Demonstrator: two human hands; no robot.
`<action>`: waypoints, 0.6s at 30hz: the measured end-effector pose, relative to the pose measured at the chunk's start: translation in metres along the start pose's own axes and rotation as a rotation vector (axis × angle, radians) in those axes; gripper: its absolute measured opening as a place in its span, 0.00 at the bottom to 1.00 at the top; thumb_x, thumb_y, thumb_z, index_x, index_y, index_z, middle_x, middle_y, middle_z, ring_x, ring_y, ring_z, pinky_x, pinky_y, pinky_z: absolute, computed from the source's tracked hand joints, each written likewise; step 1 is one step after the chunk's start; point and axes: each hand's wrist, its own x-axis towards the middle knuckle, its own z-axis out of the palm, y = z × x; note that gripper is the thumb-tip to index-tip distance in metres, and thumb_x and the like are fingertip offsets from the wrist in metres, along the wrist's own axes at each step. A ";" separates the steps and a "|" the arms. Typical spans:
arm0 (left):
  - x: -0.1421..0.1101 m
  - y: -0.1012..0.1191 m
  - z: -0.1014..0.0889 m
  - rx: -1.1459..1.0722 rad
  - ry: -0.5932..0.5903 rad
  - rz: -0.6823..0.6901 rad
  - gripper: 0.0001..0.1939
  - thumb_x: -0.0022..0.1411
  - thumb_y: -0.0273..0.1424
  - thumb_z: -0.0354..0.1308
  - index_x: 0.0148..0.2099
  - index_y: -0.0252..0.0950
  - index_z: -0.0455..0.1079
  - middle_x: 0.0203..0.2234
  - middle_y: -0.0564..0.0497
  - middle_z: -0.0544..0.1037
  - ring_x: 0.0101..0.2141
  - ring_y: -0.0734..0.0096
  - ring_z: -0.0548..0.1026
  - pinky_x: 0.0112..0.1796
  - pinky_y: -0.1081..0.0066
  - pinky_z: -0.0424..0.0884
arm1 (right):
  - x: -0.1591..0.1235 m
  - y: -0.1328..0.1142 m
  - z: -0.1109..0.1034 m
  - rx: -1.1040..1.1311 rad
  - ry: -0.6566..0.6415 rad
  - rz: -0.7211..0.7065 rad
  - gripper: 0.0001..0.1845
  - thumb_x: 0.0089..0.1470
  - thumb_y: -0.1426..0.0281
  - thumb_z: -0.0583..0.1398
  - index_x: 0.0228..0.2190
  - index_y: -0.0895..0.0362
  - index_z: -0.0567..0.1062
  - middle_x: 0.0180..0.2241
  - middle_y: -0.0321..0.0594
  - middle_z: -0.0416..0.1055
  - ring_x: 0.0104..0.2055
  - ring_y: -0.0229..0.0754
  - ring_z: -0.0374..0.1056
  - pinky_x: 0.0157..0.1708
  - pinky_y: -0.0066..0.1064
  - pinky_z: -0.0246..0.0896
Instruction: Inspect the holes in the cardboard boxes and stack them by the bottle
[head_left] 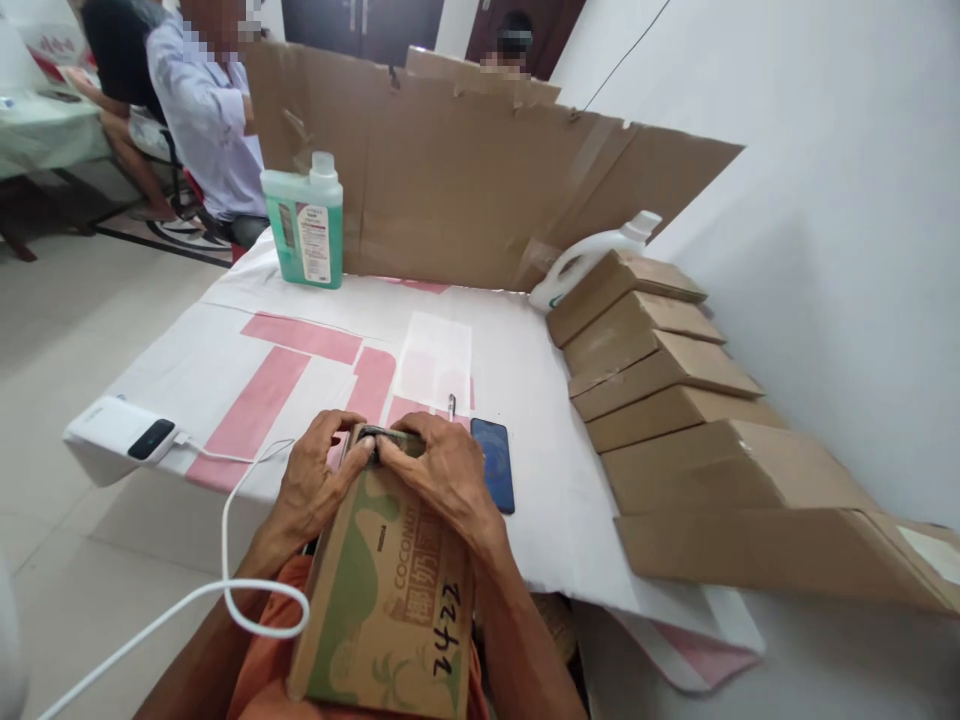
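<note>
A brown cardboard box (375, 590) with green print, the word COCONUT and handwritten black digits rests against my lap, tilted toward me. My left hand (316, 478) curls over the far left corner of its top end. At the far right corner, my right hand (444, 468) wraps the same end. Both thumbs meet over a small dark strip (381, 431) at that edge, mostly covered by the fingers, so its kind cannot be told. A phone (493, 466) lies flat just right of my right hand, and a pen (451, 406) lies beyond it.
A white power bank (120, 430) with a looping cable (225, 520) sits at the left. A green liquid bottle (306, 225) and an upright cardboard panel (450, 180) stand behind. Several cardboard boxes (690, 460) line the right side, near a white jug (577, 262). People sit beyond.
</note>
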 end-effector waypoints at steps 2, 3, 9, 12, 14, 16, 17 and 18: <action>0.002 0.005 0.000 -0.032 0.011 -0.019 0.12 0.66 0.39 0.58 0.47 0.38 0.75 0.44 0.47 0.81 0.46 0.58 0.79 0.51 0.58 0.74 | -0.002 -0.007 0.004 -0.003 0.033 0.014 0.12 0.57 0.58 0.65 0.31 0.51 0.84 0.32 0.38 0.83 0.34 0.43 0.74 0.33 0.32 0.55; 0.002 0.007 0.000 -0.064 0.010 -0.038 0.12 0.65 0.36 0.57 0.47 0.38 0.75 0.44 0.47 0.82 0.46 0.59 0.80 0.51 0.60 0.74 | -0.002 -0.009 0.005 0.000 0.037 0.015 0.11 0.57 0.58 0.65 0.30 0.52 0.84 0.32 0.38 0.82 0.33 0.42 0.73 0.32 0.31 0.54; -0.004 0.006 -0.004 -0.154 0.059 -0.150 0.15 0.63 0.31 0.53 0.47 0.36 0.78 0.42 0.49 0.84 0.44 0.61 0.80 0.47 0.65 0.73 | 0.004 -0.023 0.014 -0.035 0.021 -0.081 0.14 0.56 0.57 0.65 0.28 0.53 0.83 0.29 0.39 0.82 0.29 0.40 0.69 0.30 0.31 0.49; -0.009 0.000 -0.008 -0.162 0.082 -0.167 0.14 0.65 0.33 0.54 0.47 0.37 0.78 0.42 0.49 0.83 0.43 0.61 0.80 0.45 0.66 0.73 | 0.008 -0.026 0.016 -0.067 -0.011 -0.130 0.15 0.57 0.56 0.64 0.29 0.54 0.83 0.30 0.40 0.82 0.30 0.41 0.69 0.31 0.32 0.50; -0.010 -0.002 -0.009 -0.190 0.075 -0.170 0.14 0.67 0.36 0.55 0.48 0.37 0.78 0.43 0.49 0.83 0.43 0.61 0.80 0.43 0.67 0.73 | 0.008 -0.025 0.016 -0.076 -0.024 -0.142 0.16 0.58 0.55 0.64 0.29 0.54 0.83 0.31 0.41 0.82 0.31 0.41 0.70 0.33 0.32 0.52; -0.010 -0.002 -0.007 -0.208 0.053 -0.168 0.14 0.67 0.36 0.56 0.50 0.37 0.77 0.43 0.49 0.83 0.44 0.61 0.80 0.43 0.68 0.73 | 0.007 -0.023 0.016 -0.071 -0.021 -0.144 0.17 0.58 0.54 0.64 0.30 0.54 0.83 0.31 0.42 0.82 0.32 0.42 0.71 0.34 0.32 0.54; -0.009 0.000 -0.006 -0.209 0.040 -0.162 0.14 0.67 0.36 0.56 0.50 0.37 0.77 0.43 0.49 0.83 0.44 0.61 0.80 0.43 0.67 0.73 | 0.005 -0.022 0.015 -0.064 -0.013 -0.139 0.17 0.59 0.54 0.64 0.30 0.54 0.83 0.32 0.42 0.82 0.32 0.42 0.71 0.34 0.33 0.55; -0.008 0.001 -0.004 -0.205 0.030 -0.150 0.14 0.67 0.35 0.56 0.49 0.37 0.77 0.43 0.49 0.83 0.44 0.61 0.80 0.44 0.67 0.73 | 0.002 -0.021 0.015 -0.056 -0.003 -0.127 0.17 0.58 0.55 0.64 0.31 0.54 0.83 0.33 0.42 0.82 0.33 0.42 0.72 0.34 0.33 0.56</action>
